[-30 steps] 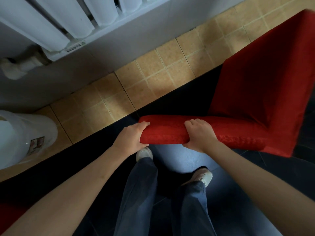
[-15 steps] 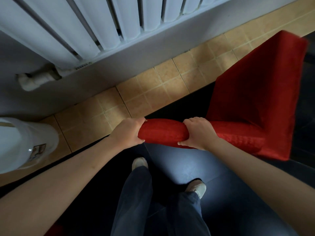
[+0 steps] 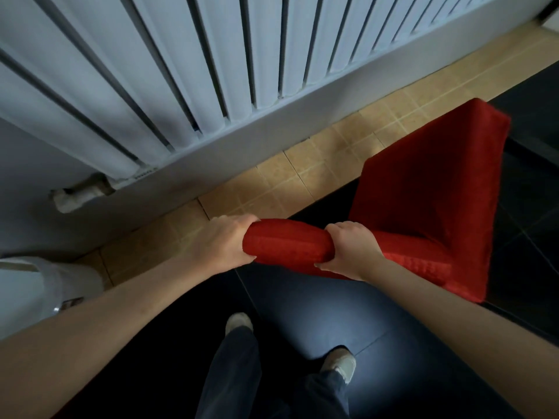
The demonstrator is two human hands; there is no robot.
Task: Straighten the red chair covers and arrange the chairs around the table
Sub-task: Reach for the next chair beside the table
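A chair in a red fabric cover (image 3: 423, 195) stands at the right, seen from above, its seat reaching toward the upper right. Its padded backrest top (image 3: 284, 243) runs across the middle of the view. My left hand (image 3: 223, 243) grips the left end of that backrest top, fingers curled over it. My right hand (image 3: 351, 252) grips the same top edge a little further right. The chair's legs are hidden under the cover. No table is in view.
A white ribbed radiator (image 3: 181, 71) fills the wall ahead, with a pipe (image 3: 75, 198) at its lower left. A white container (image 3: 45, 285) stands at the left. Tan tiles (image 3: 272, 182) border dark floor (image 3: 378, 313). My feet stand below the chair back.
The view has tilted up, showing more radiator. The chair has shifted left and nearer the wall with both hands holding its backrest top. My feet have stepped.
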